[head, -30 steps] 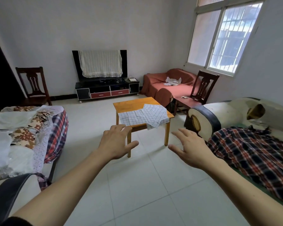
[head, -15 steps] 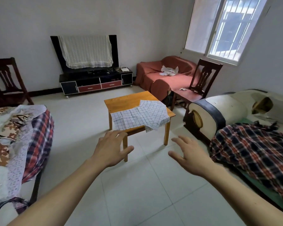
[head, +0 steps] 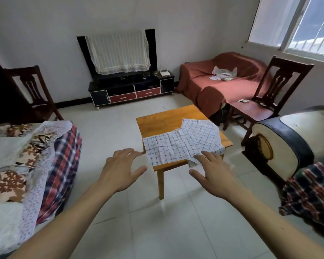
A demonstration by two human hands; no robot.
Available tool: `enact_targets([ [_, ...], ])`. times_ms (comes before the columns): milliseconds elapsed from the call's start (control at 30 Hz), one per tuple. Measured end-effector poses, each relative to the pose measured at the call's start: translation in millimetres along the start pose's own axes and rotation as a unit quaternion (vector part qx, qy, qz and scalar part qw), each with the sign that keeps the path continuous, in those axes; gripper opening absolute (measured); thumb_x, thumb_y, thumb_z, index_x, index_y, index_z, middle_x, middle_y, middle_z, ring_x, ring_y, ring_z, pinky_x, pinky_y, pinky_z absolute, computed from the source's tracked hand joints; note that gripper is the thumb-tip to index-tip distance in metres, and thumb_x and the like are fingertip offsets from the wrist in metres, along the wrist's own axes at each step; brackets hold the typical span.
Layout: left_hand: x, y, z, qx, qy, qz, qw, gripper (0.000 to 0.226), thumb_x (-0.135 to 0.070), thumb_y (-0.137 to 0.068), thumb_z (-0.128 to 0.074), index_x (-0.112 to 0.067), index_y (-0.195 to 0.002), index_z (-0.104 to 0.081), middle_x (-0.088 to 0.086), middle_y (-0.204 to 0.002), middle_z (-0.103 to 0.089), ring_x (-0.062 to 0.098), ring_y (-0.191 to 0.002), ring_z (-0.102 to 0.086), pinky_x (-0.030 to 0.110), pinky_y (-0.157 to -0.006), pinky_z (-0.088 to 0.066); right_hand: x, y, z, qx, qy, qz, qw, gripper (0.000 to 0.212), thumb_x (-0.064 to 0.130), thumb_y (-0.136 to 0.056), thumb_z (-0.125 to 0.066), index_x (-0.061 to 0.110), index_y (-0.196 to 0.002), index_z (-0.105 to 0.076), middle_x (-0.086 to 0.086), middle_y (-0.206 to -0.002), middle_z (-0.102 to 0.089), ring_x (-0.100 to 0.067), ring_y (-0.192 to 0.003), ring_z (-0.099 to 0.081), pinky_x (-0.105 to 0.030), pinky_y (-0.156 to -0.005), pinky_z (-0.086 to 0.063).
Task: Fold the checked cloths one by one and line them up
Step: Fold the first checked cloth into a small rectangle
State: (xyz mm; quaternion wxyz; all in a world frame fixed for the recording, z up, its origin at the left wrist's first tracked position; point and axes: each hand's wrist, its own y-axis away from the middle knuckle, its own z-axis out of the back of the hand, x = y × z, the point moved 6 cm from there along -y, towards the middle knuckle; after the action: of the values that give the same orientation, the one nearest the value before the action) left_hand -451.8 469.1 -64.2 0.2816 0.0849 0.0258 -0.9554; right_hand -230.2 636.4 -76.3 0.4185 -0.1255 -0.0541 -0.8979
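Both hands, left [head: 121, 170] and right [head: 212, 173], reach out empty with fingers spread toward the unfolded checked cloths [head: 181, 143] overlapping on the wooden tabletop [head: 163, 118].

Small orange wooden counter [head: 163, 118] on pale tiled floor [head: 120, 212], white blue-checked cloths [head: 176, 146] spread unfolded over its near and right part, overlapping, near edges hanging over the rim, far-left corner bare
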Motion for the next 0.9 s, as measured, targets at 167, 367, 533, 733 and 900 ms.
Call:
enact_targets([
  [167, 38.4, -59.5, -1.5, 0.008, 0.007, 0.026, 1.0, 0.065, -0.065, -0.094, -0.043, -0.031, -0.148, -0.038, -0.005, -0.159, -0.032, 0.018, -0.145, -0.028, 0.043, -0.116, -0.03, 15.9, -76.3, -13.0, 0.025, 0.0, 0.007, 1.0, 0.06, 0.061, -0.095, -0.039, 0.03, -0.146, -0.036, 0.001, -0.157, -0.031, -0.022, -0.145, -0.022, -0.048, -0.114, -0.031],
  [367, 96.7, -143.3, -13.4, 0.018, 0.03, 0.012, 0.999, 0.066, -0.067, -0.092, -0.044, -0.032, -0.147, -0.038, -0.005, -0.159, -0.03, 0.019, -0.146, -0.027, 0.043, -0.116, -0.031, 48.3, -168.5, -38.6, 0.029, 0.025, -0.005, 0.999, 0.061, 0.062, -0.095, -0.039, 0.03, -0.147, -0.035, -0.001, -0.158, -0.028, -0.024, -0.147, -0.018, -0.049, -0.114, -0.031],
  [533, 152.3, -206.6, -5.5, 0.031, 0.027, -0.027, 0.999, 0.063, -0.067, -0.092, -0.043, -0.034, -0.145, -0.04, -0.004, -0.16, -0.03, 0.019, -0.146, -0.026, 0.04, -0.115, -0.03, 84.0, -229.6, -50.4, 0.038, 0.045, -0.048, 0.997, 0.061, 0.063, -0.095, -0.037, 0.032, -0.147, -0.031, 0.001, -0.161, -0.022, -0.025, -0.149, -0.014, -0.048, -0.115, -0.028],
  [733, 220.2, -289.0, 3.5, 0.018, 0.065, -0.031, 0.997, 0.063, -0.066, -0.09, -0.049, -0.032, -0.142, -0.046, -0.004, -0.155, -0.037, 0.021, -0.141, -0.033, 0.042, -0.11, -0.035, 113.8, -294.5, -61.5, 0.032, 0.024, -0.1, 0.994, 0.063, 0.062, -0.095, -0.04, 0.03, -0.148, -0.032, -0.001, -0.161, -0.022, -0.025, -0.149, -0.015, -0.051, -0.115, -0.027],
  [900, 236.1, -354.5, -5.0, 0.027, 0.066, -0.072, 0.995, 0.062, -0.065, -0.089, -0.052, -0.032, -0.142, -0.045, -0.005, -0.155, -0.038, 0.019, -0.141, -0.034, 0.041, -0.109, -0.035, 113.0, -346.2, -76.8, 0.028, 0.0, -0.139, 0.99, 0.063, 0.062, -0.095, -0.039, 0.028, -0.148, -0.033, -0.003, -0.161, -0.023, -0.028, -0.149, -0.016, -0.054, -0.115, -0.028],
])
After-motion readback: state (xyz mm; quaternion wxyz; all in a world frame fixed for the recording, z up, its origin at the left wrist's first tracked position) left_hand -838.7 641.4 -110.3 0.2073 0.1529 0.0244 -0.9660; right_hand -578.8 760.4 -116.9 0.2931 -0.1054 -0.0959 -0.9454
